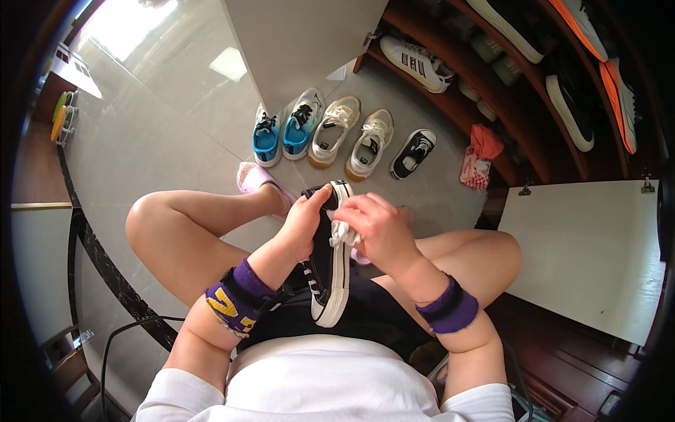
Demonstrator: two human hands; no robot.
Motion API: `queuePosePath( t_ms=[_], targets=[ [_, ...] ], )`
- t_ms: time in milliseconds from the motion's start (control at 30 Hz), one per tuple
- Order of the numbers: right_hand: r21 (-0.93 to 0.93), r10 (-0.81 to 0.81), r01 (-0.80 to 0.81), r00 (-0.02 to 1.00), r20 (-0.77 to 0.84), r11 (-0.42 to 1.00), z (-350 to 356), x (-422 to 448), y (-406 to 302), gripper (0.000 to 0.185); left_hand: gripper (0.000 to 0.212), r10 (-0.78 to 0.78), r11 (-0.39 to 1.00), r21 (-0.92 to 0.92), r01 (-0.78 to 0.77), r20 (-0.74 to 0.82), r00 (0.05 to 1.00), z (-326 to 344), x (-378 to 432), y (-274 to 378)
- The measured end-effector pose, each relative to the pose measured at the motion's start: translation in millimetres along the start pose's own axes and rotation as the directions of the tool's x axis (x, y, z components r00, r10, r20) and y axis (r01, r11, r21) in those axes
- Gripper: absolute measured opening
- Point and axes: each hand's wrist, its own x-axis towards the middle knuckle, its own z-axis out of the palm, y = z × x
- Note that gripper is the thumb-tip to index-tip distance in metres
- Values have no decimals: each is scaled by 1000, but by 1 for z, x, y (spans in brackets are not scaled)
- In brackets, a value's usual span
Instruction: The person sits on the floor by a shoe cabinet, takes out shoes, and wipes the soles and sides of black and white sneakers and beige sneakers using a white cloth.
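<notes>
A black canvas sneaker [328, 264] with a white rubber sole is held over my lap, its toe towards me and its sole edge turned to the right. My left hand [308, 219] grips it by the heel, thumb at the collar. In my right hand [375, 221] is a crumpled white cloth or wipe [345, 233], pressed near the sneaker's white sidewall. The fingers of that hand are slightly blurred. A matching black sneaker [413, 154] sits on the floor ahead, to the right.
Blue-and-white sneakers [298, 136] and cream sneakers [369, 153] stand in a row on the grey tile floor [174, 142]. An open cabinet door [306, 47] reaches over them. A wooden shoe rack [453, 113] holds more shoes at right. A pink-and-red packet [476, 166] lies beside it.
</notes>
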Motion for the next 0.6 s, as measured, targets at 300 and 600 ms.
queuePosePath(
  t_ms=[300, 600],
  targets=[
    [273, 21, -65, 987, 159, 960, -7, -31, -3, 31, 25, -3, 1000, 9, 3, 63, 998, -5, 15, -13],
    [183, 55, -36, 994, -96, 982, -11, -13, 4, 32, 25, 9, 1000, 29, -10, 53, 999, 4, 3, -4]
  ],
)
